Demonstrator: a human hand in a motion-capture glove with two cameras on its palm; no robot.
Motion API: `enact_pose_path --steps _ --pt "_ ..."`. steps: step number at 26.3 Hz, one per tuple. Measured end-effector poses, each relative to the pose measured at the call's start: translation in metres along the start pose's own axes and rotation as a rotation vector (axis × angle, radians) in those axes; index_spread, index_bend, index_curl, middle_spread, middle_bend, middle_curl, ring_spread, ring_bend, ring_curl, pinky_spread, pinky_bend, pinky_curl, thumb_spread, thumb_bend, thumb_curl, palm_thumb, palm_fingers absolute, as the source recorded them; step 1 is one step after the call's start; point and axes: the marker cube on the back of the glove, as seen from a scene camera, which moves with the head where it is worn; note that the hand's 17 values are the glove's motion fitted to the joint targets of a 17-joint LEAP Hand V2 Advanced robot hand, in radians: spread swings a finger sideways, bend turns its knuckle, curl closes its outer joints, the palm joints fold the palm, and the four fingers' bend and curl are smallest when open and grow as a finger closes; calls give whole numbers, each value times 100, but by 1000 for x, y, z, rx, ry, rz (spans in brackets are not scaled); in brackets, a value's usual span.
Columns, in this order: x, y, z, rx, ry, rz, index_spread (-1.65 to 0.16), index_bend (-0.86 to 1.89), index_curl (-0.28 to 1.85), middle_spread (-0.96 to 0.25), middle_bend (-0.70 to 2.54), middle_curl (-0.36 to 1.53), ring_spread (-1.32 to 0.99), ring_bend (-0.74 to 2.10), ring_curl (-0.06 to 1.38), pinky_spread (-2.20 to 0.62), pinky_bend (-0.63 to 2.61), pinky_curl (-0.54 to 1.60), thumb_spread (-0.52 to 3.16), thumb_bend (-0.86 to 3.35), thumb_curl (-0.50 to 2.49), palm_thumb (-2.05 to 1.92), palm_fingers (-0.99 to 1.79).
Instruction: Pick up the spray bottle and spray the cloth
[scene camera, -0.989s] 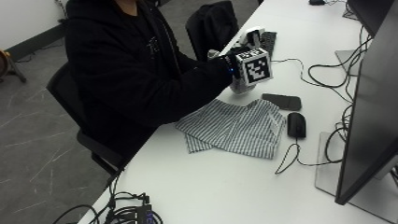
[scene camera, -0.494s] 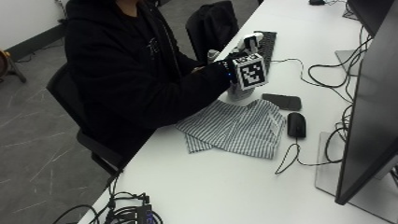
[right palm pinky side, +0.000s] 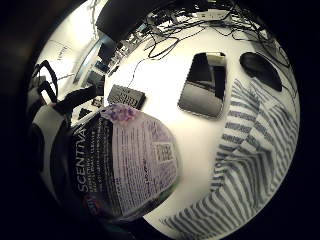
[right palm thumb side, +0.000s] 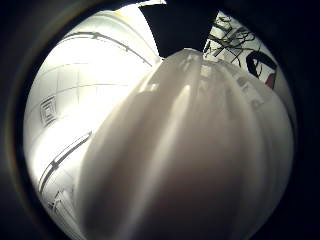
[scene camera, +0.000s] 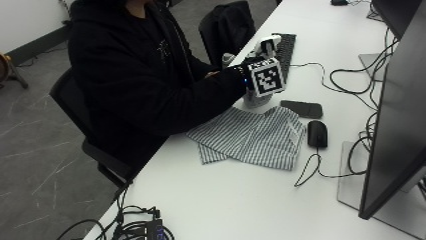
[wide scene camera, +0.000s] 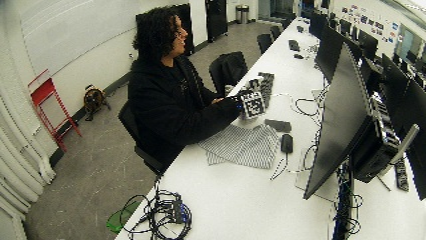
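Above the striped cloth (scene camera: 251, 137), the right hand (scene camera: 256, 75) grips the spray bottle (scene camera: 258, 96) (upright).

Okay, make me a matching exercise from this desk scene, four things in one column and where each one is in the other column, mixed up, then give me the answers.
Things:
1. spray bottle
2. striped cloth
3. phone
4. mouse

Places:
A. lying dark and flat on the table just beyond the cloth
B. at the cloth's far edge, with a cable trailing from it
C. held upright in the gloved right hand
D. spread flat on the white table in front of the person

Pairs: 1-C, 2-D, 3-A, 4-B
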Motion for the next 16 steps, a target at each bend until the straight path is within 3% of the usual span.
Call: enact_pose_path --steps 9,16 --pt "0 6 2 -52 -27 77 -31 19 57 -20 56 54 -23 67 47 -33 40 39 33 -4 80 94 131" --pt "0 21 -4 -87 30 116 -32 13 54 -20 42 51 -21 59 45 -21 39 39 44 -3 78 94 99"
